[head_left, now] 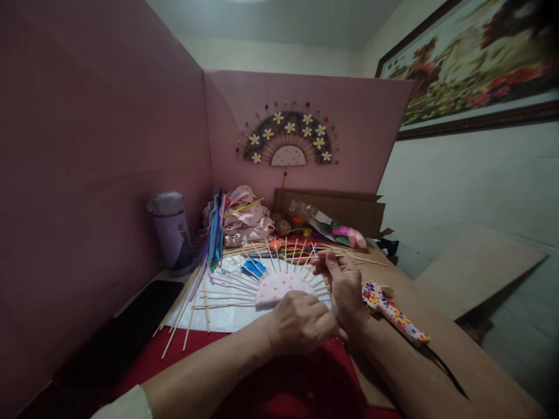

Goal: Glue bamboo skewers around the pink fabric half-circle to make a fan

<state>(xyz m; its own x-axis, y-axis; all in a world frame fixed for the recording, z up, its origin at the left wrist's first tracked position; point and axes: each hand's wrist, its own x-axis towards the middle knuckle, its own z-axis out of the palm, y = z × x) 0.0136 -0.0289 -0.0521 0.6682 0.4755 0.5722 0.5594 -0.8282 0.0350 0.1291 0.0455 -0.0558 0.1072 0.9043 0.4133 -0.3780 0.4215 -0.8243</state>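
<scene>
A half-round fan base in white cloth with pink dots lies on a white sheet. Thin wooden sticks spread out from its curved edge. My left hand is curled closed just in front of the base's right part, and its fingertips are hidden. Raised at the base's right side, my right hand pinches a thin wooden stick between thumb and fingers. To the right of that hand lies a flower-patterned glue gun with a black cord.
A finished fan with white flowers hangs on the pink panel. A purple tumbler, coloured pipe cleaners, dotted cloth, twine and a cardboard piece stand or lie behind. Loose sticks lie at left.
</scene>
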